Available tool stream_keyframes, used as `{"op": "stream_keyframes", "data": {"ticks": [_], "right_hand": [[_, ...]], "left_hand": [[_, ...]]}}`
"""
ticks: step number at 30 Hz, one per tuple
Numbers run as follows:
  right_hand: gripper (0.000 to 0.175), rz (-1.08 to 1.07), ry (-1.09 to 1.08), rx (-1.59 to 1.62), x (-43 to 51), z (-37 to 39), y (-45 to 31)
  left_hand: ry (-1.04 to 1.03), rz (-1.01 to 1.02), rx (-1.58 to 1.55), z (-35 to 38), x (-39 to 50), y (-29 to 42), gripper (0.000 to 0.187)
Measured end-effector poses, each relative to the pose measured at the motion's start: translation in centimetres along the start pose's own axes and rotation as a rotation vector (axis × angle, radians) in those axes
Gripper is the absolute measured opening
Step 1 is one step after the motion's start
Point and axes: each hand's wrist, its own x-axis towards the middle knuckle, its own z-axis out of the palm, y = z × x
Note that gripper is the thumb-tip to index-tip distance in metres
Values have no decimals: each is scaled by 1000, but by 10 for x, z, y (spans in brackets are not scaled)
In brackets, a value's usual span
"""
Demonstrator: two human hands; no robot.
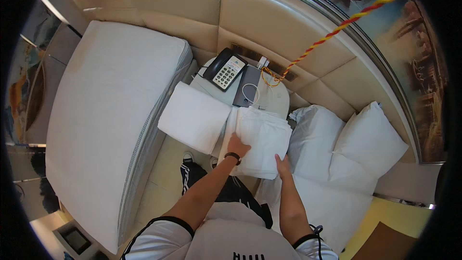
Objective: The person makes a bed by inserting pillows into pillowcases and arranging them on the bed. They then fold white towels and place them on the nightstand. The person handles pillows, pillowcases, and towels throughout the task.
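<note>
A stack of folded white linen (265, 133) lies before me at the front of a small bedside table. My left hand (238, 146), with a dark bracelet at its wrist, lies on the left part of the stack, fingers partly hidden in the folds. At the lower right edge of the stack is my right hand (283, 165), its thumb on top and its fingers hidden beneath or behind the cloth. Another folded white linen (195, 115) rests just left of the stack, near the bare mattress.
A bare white mattress (108, 108) stands left, a bed (325, 209) with white pillows (371, 130) right. The table (281, 97) bears a black telephone (225, 68) and a grey box (247, 85). A red and yellow twisted cord (317, 43) runs up from the wall socket area.
</note>
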Motion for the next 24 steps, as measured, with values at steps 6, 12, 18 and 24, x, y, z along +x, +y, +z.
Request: {"op": "stream_keyframes", "data": {"ticks": [6,12,18,24], "right_hand": [[56,338,-117,246,0,-24,1],[60,285,-218,378,17,-36,32],[79,288,-161,296,7,-14,-13],[62,122,-233,388,-48,-22,-83]], "left_hand": [[-106,219,-13,15,-88,103,51],[-135,289,2,23,-64,57,63],[-351,-109,-419,-27,18,-41,64],[-397,-380,-541,-55,19,-34,60]]}}
